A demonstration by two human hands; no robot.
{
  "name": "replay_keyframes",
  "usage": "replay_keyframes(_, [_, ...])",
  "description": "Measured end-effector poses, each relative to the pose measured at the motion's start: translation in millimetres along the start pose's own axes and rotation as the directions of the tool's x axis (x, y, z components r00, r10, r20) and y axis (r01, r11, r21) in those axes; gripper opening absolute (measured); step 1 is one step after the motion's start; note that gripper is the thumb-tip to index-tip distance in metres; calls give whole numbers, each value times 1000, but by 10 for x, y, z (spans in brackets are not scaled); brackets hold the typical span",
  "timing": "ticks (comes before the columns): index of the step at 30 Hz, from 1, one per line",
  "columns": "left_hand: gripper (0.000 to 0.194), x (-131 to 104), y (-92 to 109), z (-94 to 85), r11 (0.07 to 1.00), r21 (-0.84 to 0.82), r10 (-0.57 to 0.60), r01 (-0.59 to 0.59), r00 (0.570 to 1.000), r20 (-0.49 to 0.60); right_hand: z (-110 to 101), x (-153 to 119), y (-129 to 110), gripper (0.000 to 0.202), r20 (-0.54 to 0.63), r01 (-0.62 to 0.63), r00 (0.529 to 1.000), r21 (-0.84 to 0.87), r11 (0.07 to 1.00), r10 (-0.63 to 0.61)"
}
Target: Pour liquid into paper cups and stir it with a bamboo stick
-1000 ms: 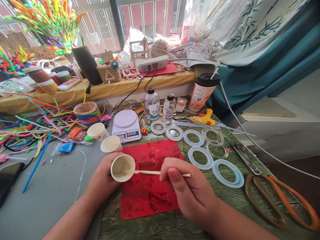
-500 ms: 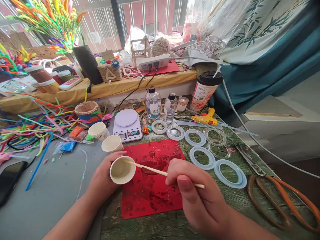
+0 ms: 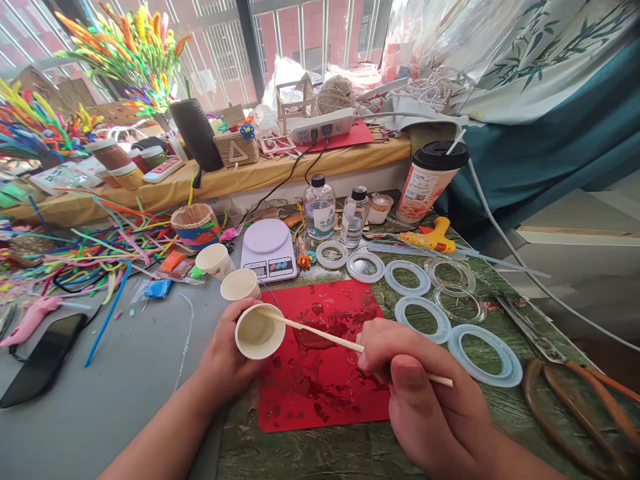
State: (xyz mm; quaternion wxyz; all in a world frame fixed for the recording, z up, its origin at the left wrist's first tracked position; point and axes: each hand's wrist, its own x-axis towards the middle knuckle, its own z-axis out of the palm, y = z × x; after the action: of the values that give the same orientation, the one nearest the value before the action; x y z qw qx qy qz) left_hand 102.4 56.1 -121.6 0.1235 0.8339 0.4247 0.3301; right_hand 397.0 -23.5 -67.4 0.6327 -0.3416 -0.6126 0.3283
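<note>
My left hand [image 3: 233,353] is wrapped round a white paper cup [image 3: 260,333], which tilts so that its inside shows, with some liquid at the bottom. A thin wooden stick [image 3: 320,335] is pinched in my right hand [image 3: 425,393], and its far end reaches over the rim into the cup. Below both hands lies a red sheet [image 3: 325,393] covered in wet-looking spots and smears. Just behind the held cup stand a second paper cup [image 3: 240,285] and a third paper cup [image 3: 215,260].
A white kitchen scale [image 3: 269,250] stands behind the cups, beside two clear bottles [image 3: 320,210]. Several ring-shaped silicone molds [image 3: 423,319] lie to the right, near large scissors [image 3: 555,373]. A yellow glue gun [image 3: 433,237] and tall drink cup [image 3: 433,180] are farther back; a phone [image 3: 45,360] lies left.
The whole view has shifted, so the scene sits farther right. My left hand still holds the cup, and the stick stays in it, in my right hand.
</note>
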Motion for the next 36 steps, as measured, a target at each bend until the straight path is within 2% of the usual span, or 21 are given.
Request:
replay_keyframes(6, [55,20,-50,-7,997,78,-4,9,999,-54,15,3,-18,26,26,58,998,-35,998,-57])
replay_keyframes(11, [55,35,-55,4,995,94,41,-31,994,-100,30,56,-42,32,168,43,985,-62,997,-32])
replay_keyframes(15, [50,39,-60,21,997,83,21,-12,993,-117,21,79,-44,30,124,45,992,-83,996,-34])
replay_keyframes(18, [51,43,-48,24,996,85,-2,13,992,-126,11,91,-53,32,169,22,986,-86,996,-7])
replay_keyframes(21, [47,60,-17,12,994,106,-14,23,996,-87,5,104,-66,31,143,23,990,-86,996,-10])
replay_keyframes(26, [26,104,23,-29,998,55,9,-7,999,-42,10,115,-80,34,126,12,992,-91,996,0])
replay_keyframes(29, [29,115,40,-50,999,18,-31,32,999,-15,15,123,-89,34,122,6,993,-101,995,6])
replay_keyframes(33, [36,112,52,-54,971,116,-219,210,973,75,20,136,-96,31,114,14,993,-90,996,-4])
replay_keyframes(36, [39,121,29,-43,974,156,-180,166,981,79,18,141,-101,31,163,24,987,-86,996,-9])
